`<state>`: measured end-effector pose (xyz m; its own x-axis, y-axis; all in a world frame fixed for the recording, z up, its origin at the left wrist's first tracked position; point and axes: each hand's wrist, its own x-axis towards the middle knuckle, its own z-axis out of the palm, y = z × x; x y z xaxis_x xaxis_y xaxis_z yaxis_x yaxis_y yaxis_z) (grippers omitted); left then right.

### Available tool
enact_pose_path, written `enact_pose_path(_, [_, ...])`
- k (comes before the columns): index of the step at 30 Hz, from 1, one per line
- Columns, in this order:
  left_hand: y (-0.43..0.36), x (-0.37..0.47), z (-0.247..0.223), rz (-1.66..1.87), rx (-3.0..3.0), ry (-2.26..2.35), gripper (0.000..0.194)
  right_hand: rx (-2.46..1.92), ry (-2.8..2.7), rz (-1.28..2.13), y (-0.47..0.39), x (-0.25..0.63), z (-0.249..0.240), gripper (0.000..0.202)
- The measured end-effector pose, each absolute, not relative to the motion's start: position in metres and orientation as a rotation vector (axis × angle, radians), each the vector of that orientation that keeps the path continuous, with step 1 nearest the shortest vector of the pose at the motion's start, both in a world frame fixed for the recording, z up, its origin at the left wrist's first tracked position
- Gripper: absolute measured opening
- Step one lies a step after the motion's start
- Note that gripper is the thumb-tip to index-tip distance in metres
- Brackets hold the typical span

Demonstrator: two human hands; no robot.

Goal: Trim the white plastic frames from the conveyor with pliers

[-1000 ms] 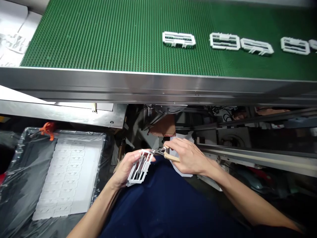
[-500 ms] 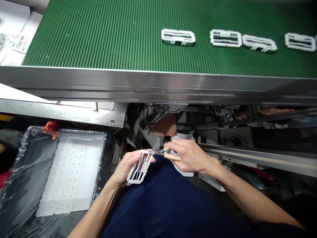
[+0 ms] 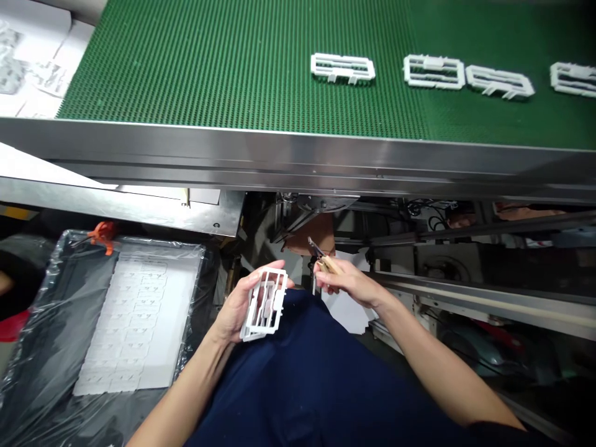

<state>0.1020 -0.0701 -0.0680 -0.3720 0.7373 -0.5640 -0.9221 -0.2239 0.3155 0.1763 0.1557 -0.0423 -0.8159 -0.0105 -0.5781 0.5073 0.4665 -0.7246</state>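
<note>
My left hand (image 3: 235, 308) is closed round white plastic frames (image 3: 280, 302), which look like two lying one over the other, tilted in front of my dark blue clothing. In my right hand (image 3: 351, 282) is a pair of nippers (image 3: 328, 264) with pale tan handles, its metal jaws pointing up and to the left. A gap separates the nippers from the frames. On the green conveyor belt (image 3: 209, 68) lie several similar white frames, the nearest frame (image 3: 343, 59) a little right of the middle.
At lower left stands a dark tray (image 3: 56, 298) lined with clear plastic, holding rows of white parts (image 3: 121, 323) on a white sheet. An orange-handled tool (image 3: 105, 234) rests at its rim. The metal conveyor edge (image 3: 279, 146) runs across in front of me.
The nippers have come away from the frame's top end, and my right hand has turned them upward. My left hand has tilted the frames more upright. The view has shifted slightly.
</note>
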Motion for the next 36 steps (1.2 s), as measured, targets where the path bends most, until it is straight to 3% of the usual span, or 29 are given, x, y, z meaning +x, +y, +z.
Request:
enact_pose_path(3, [-0.069,0.098,-0.07,1.892,-0.399,0.705,0.034,0.641,2.461,-0.915,0.156,0.181,-0.056,0.023])
enact_pose_path(5, [-0.068,0.095,-0.071,1.928,-0.415,0.699,0.032,0.752,2.523,-0.832,0.153,0.182,-0.056,0.02])
enact_pose_path(13, [-0.066,0.085,-0.073,1.997,-0.451,0.699,0.03,0.845,2.498,-1.348,0.127,0.173,-0.037,0.011])
enact_pose_path(29, [-0.071,0.083,-0.075,2.056,-0.381,0.676,0.034,0.719,2.403,-1.572,0.08,0.162,-0.026,0.019])
enact_pose_path(34, [-0.059,0.087,-0.067,2.146,-0.346,1.0,0.035,0.7,2.416,-1.571,0.068,0.155,-0.028,0.037])
enact_pose_path(36, [-0.053,0.087,-0.061,2.116,-0.307,1.194,0.037,0.728,2.301,-1.727,0.069,0.152,-0.034,0.039])
